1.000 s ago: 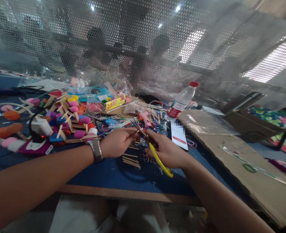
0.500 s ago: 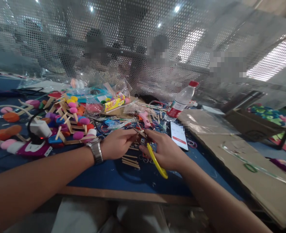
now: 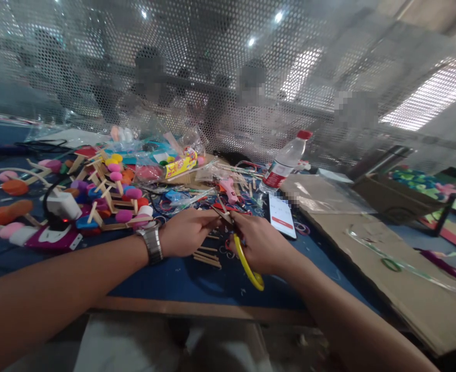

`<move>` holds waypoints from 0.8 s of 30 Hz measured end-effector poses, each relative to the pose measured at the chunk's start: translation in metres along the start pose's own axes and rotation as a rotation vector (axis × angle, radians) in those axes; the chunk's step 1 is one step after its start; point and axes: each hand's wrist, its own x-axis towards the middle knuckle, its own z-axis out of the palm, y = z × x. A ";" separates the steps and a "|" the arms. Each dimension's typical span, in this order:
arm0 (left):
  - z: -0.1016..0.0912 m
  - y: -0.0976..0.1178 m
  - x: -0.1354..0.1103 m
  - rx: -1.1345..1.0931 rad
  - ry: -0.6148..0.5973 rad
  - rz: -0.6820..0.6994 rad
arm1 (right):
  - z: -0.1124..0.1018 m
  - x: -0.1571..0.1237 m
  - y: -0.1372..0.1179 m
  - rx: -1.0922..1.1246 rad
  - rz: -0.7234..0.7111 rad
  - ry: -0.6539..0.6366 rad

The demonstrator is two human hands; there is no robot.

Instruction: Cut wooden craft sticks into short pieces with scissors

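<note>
My right hand is closed around a pair of scissors with yellow handles, the loop hanging below my fingers. The blades point up and to the left, towards my left fingertips. My left hand, with a metal watch on the wrist, pinches its fingers together beside the blades. A small pale piece shows between the two hands, too small to name. Just below them, several short wooden sticks lie side by side on the blue tabletop.
A pile of coloured foam-and-stick pieces and a purple power strip lie at left. A pink glue gun, a water bottle and a phone stand or lie beyond my hands. Cardboard covers the right side.
The view has shifted slightly. My right hand has turned a little, and the yellow scissor handle sits slightly lower and further left. Both hands stay together above the sticks.
</note>
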 end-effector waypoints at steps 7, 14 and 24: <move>0.000 0.000 0.001 -0.103 0.022 0.021 | 0.003 0.003 0.003 0.060 -0.005 0.017; -0.001 -0.007 0.003 -0.112 0.120 -0.017 | 0.006 0.007 0.010 0.318 -0.038 0.098; -0.003 -0.005 0.005 -0.098 0.185 -0.086 | 0.005 0.010 0.017 0.505 -0.046 0.153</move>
